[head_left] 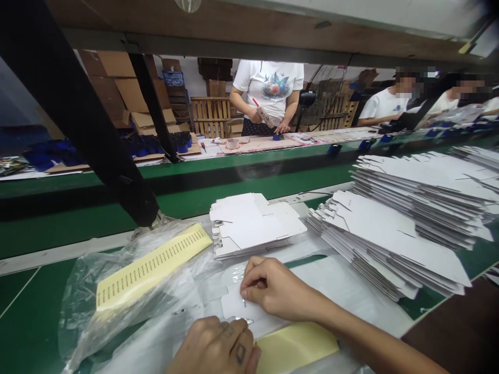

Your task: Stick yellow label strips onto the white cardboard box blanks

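Note:
My right hand (283, 291) is closed, thumb and forefinger pinched together over a small white flat carton (233, 303). Whatever is in the pinch is too small or hidden to name. Low in the picture, my left hand (214, 345) is closed with curled fingers at the carton's near edge; its fingertips are hidden. Against its thumb side lies a plain yellow sheet (300, 343), partly under my right forearm. Clear plastic (93, 301) spreads over the table to the left, with a yellow label sheet (156, 265) bearing rows of small print on it.
Beyond my hands sits a stack of flat white cartons (257, 221). Larger carton stacks (390, 239) fan out at right. A green conveyor (249, 174) runs behind, blue parts along its far side. A dark post (101, 130) slants at left. Several people work across the belt.

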